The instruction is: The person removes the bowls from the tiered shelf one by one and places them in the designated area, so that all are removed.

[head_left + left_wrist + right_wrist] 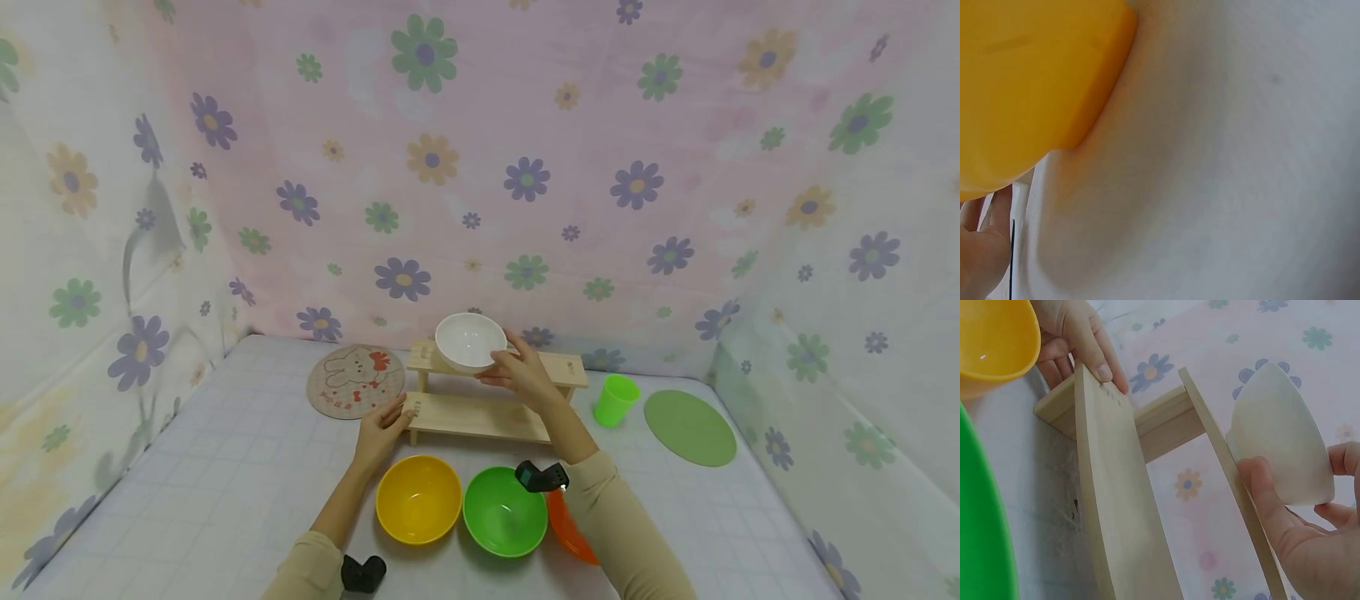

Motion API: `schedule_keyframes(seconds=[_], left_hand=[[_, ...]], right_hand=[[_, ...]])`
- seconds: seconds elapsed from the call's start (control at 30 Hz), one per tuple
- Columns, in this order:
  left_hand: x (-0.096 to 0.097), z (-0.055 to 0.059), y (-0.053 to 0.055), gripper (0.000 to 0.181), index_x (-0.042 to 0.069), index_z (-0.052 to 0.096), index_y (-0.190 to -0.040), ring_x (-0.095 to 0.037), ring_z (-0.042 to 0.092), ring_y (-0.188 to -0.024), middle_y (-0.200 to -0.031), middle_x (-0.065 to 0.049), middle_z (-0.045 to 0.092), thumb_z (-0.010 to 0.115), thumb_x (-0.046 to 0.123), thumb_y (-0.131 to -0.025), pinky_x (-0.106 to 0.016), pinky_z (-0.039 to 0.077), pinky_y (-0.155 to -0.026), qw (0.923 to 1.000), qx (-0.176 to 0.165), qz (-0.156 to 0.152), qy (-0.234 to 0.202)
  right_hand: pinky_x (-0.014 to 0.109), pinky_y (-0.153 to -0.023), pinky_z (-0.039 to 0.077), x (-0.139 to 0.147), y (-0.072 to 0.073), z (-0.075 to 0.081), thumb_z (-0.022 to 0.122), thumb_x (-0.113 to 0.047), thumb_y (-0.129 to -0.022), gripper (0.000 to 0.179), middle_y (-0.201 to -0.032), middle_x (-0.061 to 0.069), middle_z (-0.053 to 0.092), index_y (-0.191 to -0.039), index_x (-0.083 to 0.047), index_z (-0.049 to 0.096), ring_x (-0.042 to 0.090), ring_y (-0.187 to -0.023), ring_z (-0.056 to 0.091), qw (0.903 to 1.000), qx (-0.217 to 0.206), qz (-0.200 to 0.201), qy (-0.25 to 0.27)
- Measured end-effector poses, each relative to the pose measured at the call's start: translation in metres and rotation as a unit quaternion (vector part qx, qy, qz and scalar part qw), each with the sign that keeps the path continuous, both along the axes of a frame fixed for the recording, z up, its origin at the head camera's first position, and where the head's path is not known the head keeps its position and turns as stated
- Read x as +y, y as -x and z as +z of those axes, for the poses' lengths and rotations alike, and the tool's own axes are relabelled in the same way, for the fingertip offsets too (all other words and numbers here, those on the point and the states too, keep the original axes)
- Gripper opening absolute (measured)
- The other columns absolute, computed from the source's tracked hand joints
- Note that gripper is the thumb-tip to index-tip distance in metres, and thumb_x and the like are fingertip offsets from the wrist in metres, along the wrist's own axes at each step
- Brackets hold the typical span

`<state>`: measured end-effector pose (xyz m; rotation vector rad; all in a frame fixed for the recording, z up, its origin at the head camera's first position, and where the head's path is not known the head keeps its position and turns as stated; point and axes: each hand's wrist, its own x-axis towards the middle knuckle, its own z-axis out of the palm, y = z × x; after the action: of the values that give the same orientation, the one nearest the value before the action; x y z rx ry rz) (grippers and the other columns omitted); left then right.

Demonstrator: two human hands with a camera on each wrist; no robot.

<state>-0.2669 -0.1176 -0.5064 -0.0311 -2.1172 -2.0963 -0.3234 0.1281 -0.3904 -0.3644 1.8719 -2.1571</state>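
Note:
A white bowl is at the upper step of a two-step wooden shelf, tilted slightly toward me. My right hand holds it by its right side; the right wrist view shows thumb and fingers spread around the bowl, its base against the upper board. With my left hand I grip the left end of the lower board. In the right wrist view this left hand has fingers over the board's top and others curled below. The left wrist view is mostly filled by a yellow bowl.
In front of the shelf stand a yellow bowl, a green bowl and an orange bowl, the last partly under my right sleeve. A rabbit-print mat lies left. To the right are a green cup and a green mat.

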Motion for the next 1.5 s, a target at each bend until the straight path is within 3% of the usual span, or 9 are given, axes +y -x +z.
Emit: schedule_keyframes(seconds=[0.2, 0.4, 0.5, 0.67, 0.8, 0.97, 1.23, 1.5], left_hand=[[0.001, -0.001, 0.0, 0.044, -0.008, 0.049, -0.131, -0.041, 0.051, -0.118, -0.134, -0.028, 0.048, 0.06, 0.007, -0.091, -0.027, 0.056, -0.081, 1.0, 0.002, 0.001, 0.0], [0.001, 0.0, -0.001, 0.045, -0.008, 0.048, -0.132, -0.041, 0.051, -0.118, -0.133, -0.029, 0.048, 0.06, 0.006, -0.091, -0.026, 0.056, -0.081, 1.0, 0.001, -0.004, -0.007], [0.001, 0.003, -0.002, 0.045, -0.009, 0.047, -0.132, -0.041, 0.05, -0.119, -0.133, -0.03, 0.047, 0.06, 0.004, -0.091, -0.025, 0.056, -0.081, 0.9998, -0.002, -0.011, -0.017], [0.0, 0.01, -0.005, 0.044, -0.012, 0.045, -0.131, -0.043, 0.049, -0.119, -0.133, -0.032, 0.045, 0.058, -0.001, -0.091, -0.027, 0.056, -0.081, 0.9995, -0.007, -0.022, -0.022], [0.001, 0.009, -0.005, 0.044, -0.011, 0.046, -0.132, -0.041, 0.048, -0.12, -0.133, -0.03, 0.046, 0.059, 0.002, -0.091, -0.026, 0.054, -0.084, 0.9998, -0.006, -0.015, -0.013], [0.001, 0.003, -0.003, 0.046, -0.007, 0.047, -0.133, -0.039, 0.048, -0.122, -0.135, -0.027, 0.046, 0.06, 0.008, -0.092, -0.027, 0.052, -0.088, 1.0, 0.0, -0.005, 0.002], [0.001, 0.003, -0.003, 0.046, -0.008, 0.046, -0.133, -0.039, 0.048, -0.123, -0.135, -0.027, 0.046, 0.06, 0.007, -0.092, -0.026, 0.051, -0.089, 1.0, -0.002, -0.004, 0.003], [-0.001, 0.002, -0.001, 0.046, -0.01, 0.046, -0.132, -0.041, 0.046, -0.123, -0.135, -0.029, 0.045, 0.059, 0.007, -0.092, -0.028, 0.053, -0.088, 0.9999, -0.009, -0.011, 0.005]], right_hand=[[0.042, -0.085, 0.055, 0.002, -0.004, 0.0, 0.046, -0.003, -0.092, 0.072, -0.143, 0.035, 0.027, -0.152, -0.007, 0.007, 0.023, -0.083, 0.068, 1.0, 0.003, -0.006, -0.003], [0.056, -0.095, 0.045, 0.016, -0.016, 0.002, 0.046, -0.001, -0.091, 0.07, -0.145, 0.034, 0.024, -0.152, -0.008, 0.011, 0.028, -0.088, 0.067, 0.9998, 0.01, 0.005, -0.015], [0.057, -0.096, 0.043, 0.026, -0.023, 0.003, 0.047, -0.001, -0.09, 0.071, -0.144, 0.034, 0.025, -0.151, -0.008, 0.013, 0.029, -0.089, 0.066, 0.9995, 0.009, 0.005, -0.029], [0.049, -0.09, 0.052, 0.047, -0.035, -0.001, 0.05, 0.0, -0.089, 0.071, -0.142, 0.034, 0.028, -0.151, -0.009, 0.016, 0.026, -0.088, 0.066, 0.9981, 0.012, -0.005, -0.06], [0.039, -0.083, 0.057, 0.064, -0.045, -0.004, 0.049, 0.0, -0.089, 0.07, -0.141, 0.036, 0.028, -0.151, -0.007, 0.015, 0.025, -0.088, 0.066, 0.9967, 0.021, -0.004, -0.078], [0.04, -0.082, 0.057, 0.084, -0.06, -0.008, 0.046, 0.001, -0.09, 0.069, -0.141, 0.038, 0.024, -0.15, -0.003, 0.013, 0.025, -0.089, 0.066, 0.9956, 0.026, 0.001, -0.09], [0.042, -0.086, 0.055, 0.115, -0.081, -0.019, 0.047, -0.002, -0.093, 0.067, -0.147, 0.033, 0.02, -0.151, -0.007, 0.014, 0.025, -0.102, 0.06, 0.9935, 0.006, -0.01, -0.113], [0.041, -0.084, 0.056, 0.139, -0.101, -0.027, 0.044, -0.002, -0.094, 0.065, -0.142, 0.037, 0.024, -0.151, -0.007, 0.012, 0.025, -0.092, 0.066, 0.9919, -0.011, -0.035, -0.122]])
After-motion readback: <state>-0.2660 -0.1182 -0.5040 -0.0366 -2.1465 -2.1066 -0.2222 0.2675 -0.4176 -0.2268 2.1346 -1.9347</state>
